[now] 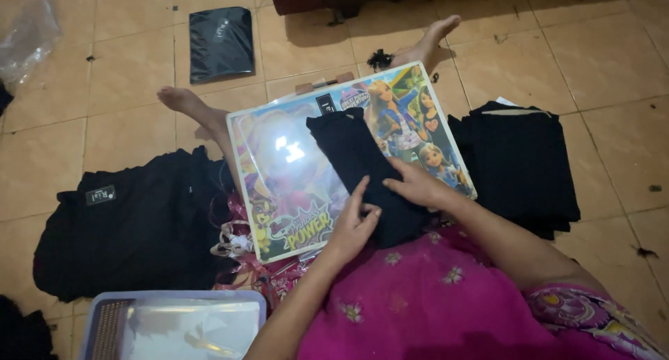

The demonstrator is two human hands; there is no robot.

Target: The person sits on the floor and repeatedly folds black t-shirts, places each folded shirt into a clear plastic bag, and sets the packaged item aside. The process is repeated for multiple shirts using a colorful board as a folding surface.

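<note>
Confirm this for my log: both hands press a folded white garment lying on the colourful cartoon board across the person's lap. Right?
Not quite. The head view shows the folded garment is black, not white. The rest holds: the left hand and right hand both press on it, and it lies on the colourful cartoon board across the person's lap.

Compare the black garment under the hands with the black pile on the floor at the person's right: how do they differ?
The folded garment is a single narrow strip lying on the cartoon-printed board; the stack is wider, several layers deep, and sits on the tiled floor. The left hand and right hand press on the garment, while nothing touches the stack. Both are black cloth, folded.
</note>
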